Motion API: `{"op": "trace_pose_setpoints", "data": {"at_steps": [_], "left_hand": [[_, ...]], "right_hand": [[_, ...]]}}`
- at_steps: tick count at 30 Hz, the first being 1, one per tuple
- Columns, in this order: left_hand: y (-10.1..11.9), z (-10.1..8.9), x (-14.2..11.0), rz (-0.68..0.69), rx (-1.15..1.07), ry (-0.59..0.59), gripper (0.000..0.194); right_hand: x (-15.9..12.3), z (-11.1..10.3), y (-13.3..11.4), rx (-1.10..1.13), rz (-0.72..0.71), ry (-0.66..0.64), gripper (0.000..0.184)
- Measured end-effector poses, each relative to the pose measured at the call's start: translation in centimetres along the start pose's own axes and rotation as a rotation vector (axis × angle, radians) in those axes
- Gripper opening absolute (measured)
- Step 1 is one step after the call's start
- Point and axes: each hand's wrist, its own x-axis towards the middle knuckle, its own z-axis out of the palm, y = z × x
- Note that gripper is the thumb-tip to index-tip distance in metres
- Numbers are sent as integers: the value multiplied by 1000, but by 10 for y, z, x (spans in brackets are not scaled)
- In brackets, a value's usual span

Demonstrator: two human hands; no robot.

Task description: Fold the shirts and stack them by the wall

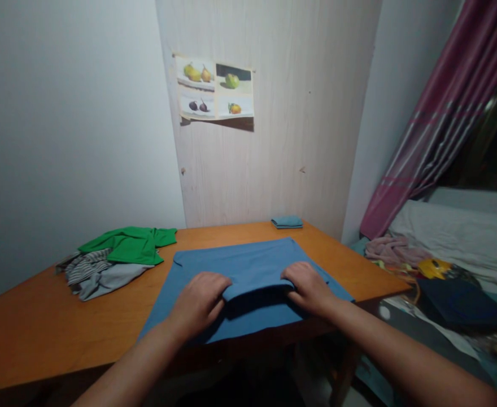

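A blue garment [252, 257] lies spread over the front of the wooden table, its near edge reaching the table's front edge. My left hand [201, 297] is closed on a raised fold of it, left of the middle. At the right end of that same fold, my right hand [308, 287] grips the fabric with thumb and fingers. Between the hands the lifted cloth arches a little, with a dark shadow under it. Whether it is a shirt or another kind of garment I cannot tell.
On the table [32, 333] at left lies a loose heap with a green shirt [125, 244], a striped cloth [88, 267] and a grey cloth [115, 281]. A small folded blue-grey cloth [287, 222] sits at the back right. Beyond the right edge is a cluttered bed [447, 237].
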Motion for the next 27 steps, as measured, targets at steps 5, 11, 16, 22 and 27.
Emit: {"op": "trace_pose_setpoints", "data": {"at_steps": [5,11,16,22,27], "left_hand": [[17,3,-32,31,-3,-105,31],[19,3,-40,-52,-84,-85,32],[13,-7,-27,-202,-229,-60,27],[7,6,8,-303,-233,-88,50],[6,25,8,-343,-137,-411,69]], "right_hand": [[-27,-8,-3,41,-42,-181,29],[-34,-15,1,102,-20,-277,49],[-24,-21,5,174,131,-172,40],[18,-19,-23,259,182,-180,51],[31,5,-39,256,137,-464,75]]}}
